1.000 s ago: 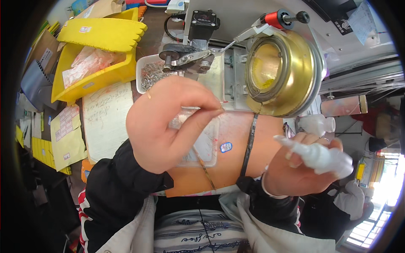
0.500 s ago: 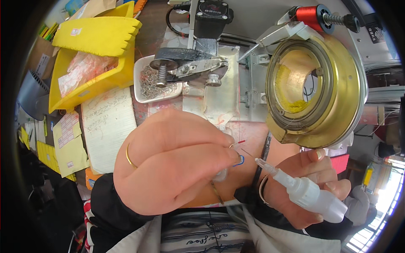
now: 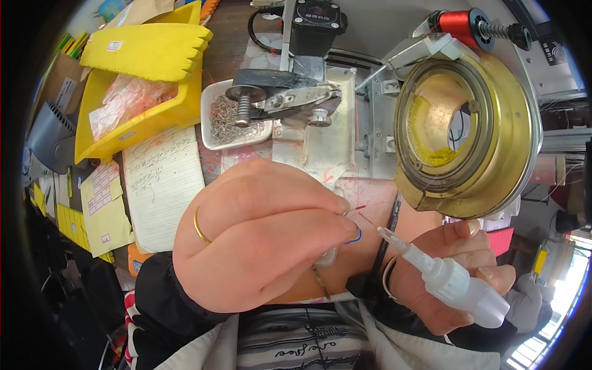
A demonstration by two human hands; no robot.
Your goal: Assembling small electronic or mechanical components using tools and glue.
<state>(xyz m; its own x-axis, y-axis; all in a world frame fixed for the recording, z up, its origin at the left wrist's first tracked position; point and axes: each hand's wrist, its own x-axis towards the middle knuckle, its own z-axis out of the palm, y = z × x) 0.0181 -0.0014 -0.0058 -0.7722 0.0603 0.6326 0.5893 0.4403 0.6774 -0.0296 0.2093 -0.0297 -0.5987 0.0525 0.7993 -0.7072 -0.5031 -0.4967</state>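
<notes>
Well, the biggest thing at the bench is a yellow bin (image 3: 154, 126) on the far left, with a crinkled wrapper inside and a toothed yellow sheet (image 3: 145, 50) across its top. A brass ring assembly (image 3: 515, 139) of nearly the same bulk stands on the right, tilted so its hollow centre shows. A lined notebook (image 3: 163, 191) lies just below the bin, handwriting on its upper part. In front, the left hand (image 3: 262, 237), a gold band on one finger, has its thumb and forefinger pressed together. The right hand (image 3: 444, 265) is turned palm up below the brass ring, fingers curled loosely round a bottle. A white tray (image 3: 213, 142) of small metal pieces sits beyond the left hand, and a spool (image 3: 456, 28) of red thread is mounted above the brass ring. The white dropper bottle (image 3: 459, 287) slants across the right palm, nozzle toward the left fingertips. Smallest are the red-tipped wire (image 3: 356, 209) pinched in the left hand and the bottle's thin needle (image 3: 369, 219), its point near that wire.
</notes>
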